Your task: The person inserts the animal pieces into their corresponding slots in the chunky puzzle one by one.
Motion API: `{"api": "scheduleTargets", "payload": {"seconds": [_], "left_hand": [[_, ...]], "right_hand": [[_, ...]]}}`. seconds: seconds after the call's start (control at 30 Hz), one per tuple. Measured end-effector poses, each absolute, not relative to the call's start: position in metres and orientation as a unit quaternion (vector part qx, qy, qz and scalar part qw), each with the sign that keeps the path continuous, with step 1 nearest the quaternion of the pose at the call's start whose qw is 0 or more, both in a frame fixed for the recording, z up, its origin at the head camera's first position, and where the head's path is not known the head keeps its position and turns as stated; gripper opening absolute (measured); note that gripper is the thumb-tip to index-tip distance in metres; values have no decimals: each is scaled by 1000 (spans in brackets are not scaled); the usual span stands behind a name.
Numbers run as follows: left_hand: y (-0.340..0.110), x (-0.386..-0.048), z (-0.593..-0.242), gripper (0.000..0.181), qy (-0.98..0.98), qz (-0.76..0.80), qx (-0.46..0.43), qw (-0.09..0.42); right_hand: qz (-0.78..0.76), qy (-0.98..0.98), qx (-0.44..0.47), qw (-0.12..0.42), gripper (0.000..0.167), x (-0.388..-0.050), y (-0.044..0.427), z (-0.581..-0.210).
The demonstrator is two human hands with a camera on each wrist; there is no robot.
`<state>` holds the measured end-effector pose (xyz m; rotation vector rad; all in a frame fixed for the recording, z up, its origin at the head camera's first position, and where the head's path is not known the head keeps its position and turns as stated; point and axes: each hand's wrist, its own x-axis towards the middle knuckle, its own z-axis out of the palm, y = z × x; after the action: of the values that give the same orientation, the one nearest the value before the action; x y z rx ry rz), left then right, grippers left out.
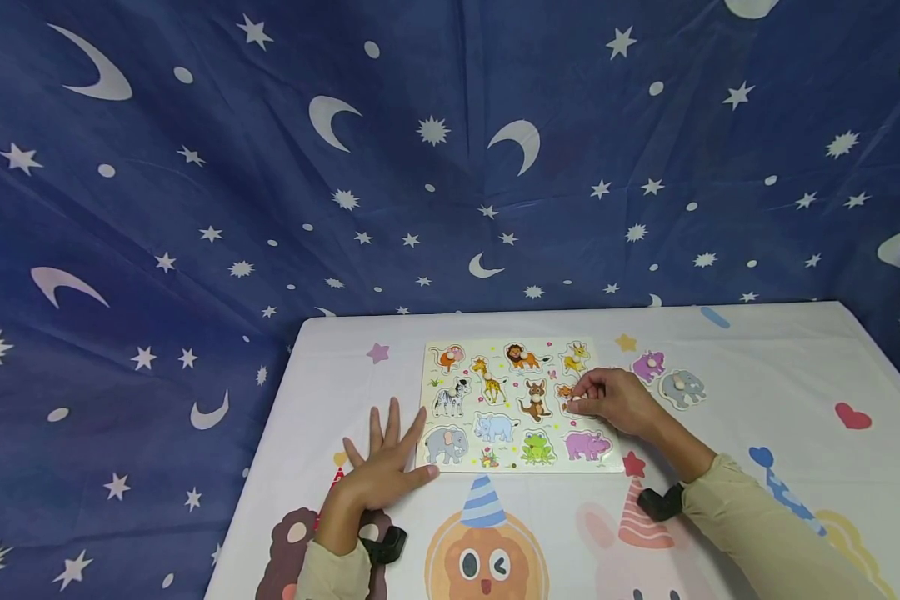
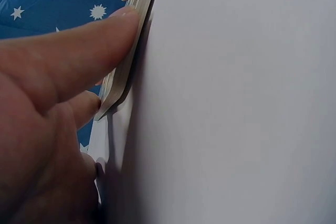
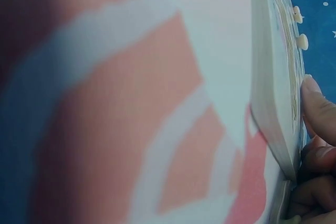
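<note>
While our left hand [image 1: 381, 473], fingers spread straight, touches the lower-left corner of the puzzle board [image 1: 555, 468], our right hand [image 1: 617, 402] pinches an orange animal piece [image 1: 565, 392] at its right side; beyond, we see a purple piece [image 1: 648, 366] and an elephant piece [image 1: 683, 389] on the surface [image 1: 765, 375].

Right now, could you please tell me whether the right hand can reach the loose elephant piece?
Probably yes: the elephant piece lies uncovered on the table, near the right hand. That hand seems to pinch the orange piece, though, so it would likely need to release it first.
</note>
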<state>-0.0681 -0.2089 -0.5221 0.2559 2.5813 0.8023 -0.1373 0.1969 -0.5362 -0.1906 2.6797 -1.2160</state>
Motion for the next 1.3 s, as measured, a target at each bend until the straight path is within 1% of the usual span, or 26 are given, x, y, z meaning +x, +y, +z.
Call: {"api": "scheduleTargets", "payload": {"seconds": [0.47, 0.77, 0.93, 1.1, 1.3], "left_hand": [[-209, -68, -521, 90, 930, 286, 92, 213], [-209, -68, -521, 89, 929, 286, 93, 216], [-209, -68, -521, 89, 929, 286, 92, 216], [-209, -68, -522, 90, 929, 288, 91, 216], [-209, -69, -522, 90, 927, 289, 94, 219]], "right_hand": [[-434, 892, -63, 108, 26, -138, 197, -535], [-499, 859, -30, 114, 34, -137, 205, -534], [-532, 842, -9, 89, 36, -135, 218, -526], [-506, 861, 5, 51, 38, -132, 237, -511], [-479, 878, 16, 22, 41, -127, 263, -500]]}}
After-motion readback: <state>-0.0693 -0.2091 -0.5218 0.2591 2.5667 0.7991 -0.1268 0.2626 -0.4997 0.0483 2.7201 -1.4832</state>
